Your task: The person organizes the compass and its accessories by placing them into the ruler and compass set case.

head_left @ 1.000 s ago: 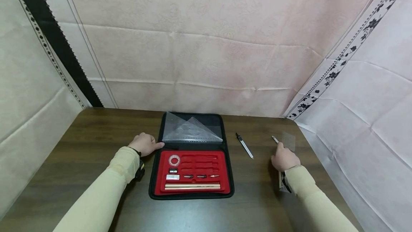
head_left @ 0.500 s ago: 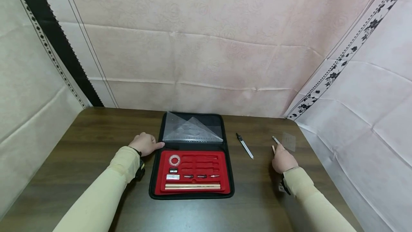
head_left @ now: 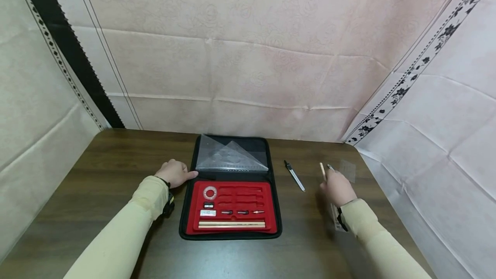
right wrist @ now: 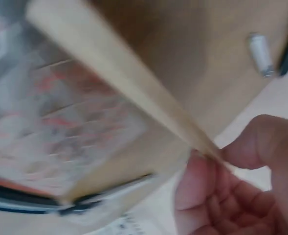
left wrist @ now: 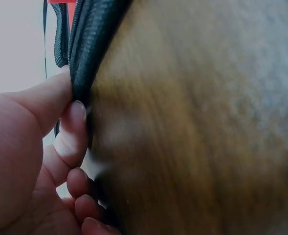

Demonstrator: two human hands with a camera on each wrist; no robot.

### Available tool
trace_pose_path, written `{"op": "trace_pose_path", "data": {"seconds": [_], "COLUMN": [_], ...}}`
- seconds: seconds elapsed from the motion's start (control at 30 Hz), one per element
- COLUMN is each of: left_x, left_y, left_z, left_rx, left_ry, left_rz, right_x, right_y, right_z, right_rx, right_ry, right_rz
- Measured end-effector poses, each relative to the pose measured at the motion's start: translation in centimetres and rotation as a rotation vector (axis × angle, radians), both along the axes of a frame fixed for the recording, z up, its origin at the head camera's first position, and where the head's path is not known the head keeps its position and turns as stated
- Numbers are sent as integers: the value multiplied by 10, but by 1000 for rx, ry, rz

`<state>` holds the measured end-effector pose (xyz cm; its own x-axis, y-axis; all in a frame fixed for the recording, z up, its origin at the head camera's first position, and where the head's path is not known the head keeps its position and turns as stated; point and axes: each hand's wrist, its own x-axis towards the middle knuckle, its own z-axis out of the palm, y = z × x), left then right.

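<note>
My left hand [head_left: 172,173] pinches the left edge of an open black zip case [head_left: 228,176]; thumb and index finger [left wrist: 75,127] meet on its zipped rim in the left wrist view. At the right, my right hand [head_left: 339,190] holds a pale wooden pencil [head_left: 322,170] between thumb and fingers. That pencil [right wrist: 129,83] slants across the right wrist view, blurred. Below the right wrist, partly hidden, lies a clear printed packet [right wrist: 75,122]. The case's red tray [head_left: 255,218] bears two pale pencils [head_left: 232,224], a white eraser [head_left: 208,213], a sharpener [head_left: 208,205] and a white ring [head_left: 209,193].
Clear set squares [head_left: 232,158] sit in the case's lid pocket. A black-and-silver compass [head_left: 295,176] lies right of the case. Beyond my right hand are a small silver piece [head_left: 330,167] and a clear plastic sheet [head_left: 347,170]. Cloth [head_left: 252,76] hangs behind the wooden table [head_left: 128,158].
The pencil has come into view in front of my right hand, its end moving left and away. The right hand has shifted slightly left. My left hand and the case stay put.
</note>
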<state>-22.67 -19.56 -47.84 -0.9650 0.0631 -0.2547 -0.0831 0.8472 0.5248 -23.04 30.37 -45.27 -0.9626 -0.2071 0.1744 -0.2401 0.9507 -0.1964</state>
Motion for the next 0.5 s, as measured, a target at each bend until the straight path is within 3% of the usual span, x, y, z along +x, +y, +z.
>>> {"op": "trace_pose_path", "data": {"seconds": [0.07, 0.2, 0.5], "left_x": [1, 3, 5], "left_y": [0, 1, 4], "left_z": [1, 2, 6], "left_rx": [-1, -3, -2], "left_ry": [-4, -1, -13], "left_rz": [5, 9, 26], "right_x": [2, 13, 53], "right_y": [-15, -52, -139], "right_z": [5, 12, 16], "right_rx": [-5, 2, 22], "right_ry": [39, 27, 19], "right_rz": [87, 290, 645]}}
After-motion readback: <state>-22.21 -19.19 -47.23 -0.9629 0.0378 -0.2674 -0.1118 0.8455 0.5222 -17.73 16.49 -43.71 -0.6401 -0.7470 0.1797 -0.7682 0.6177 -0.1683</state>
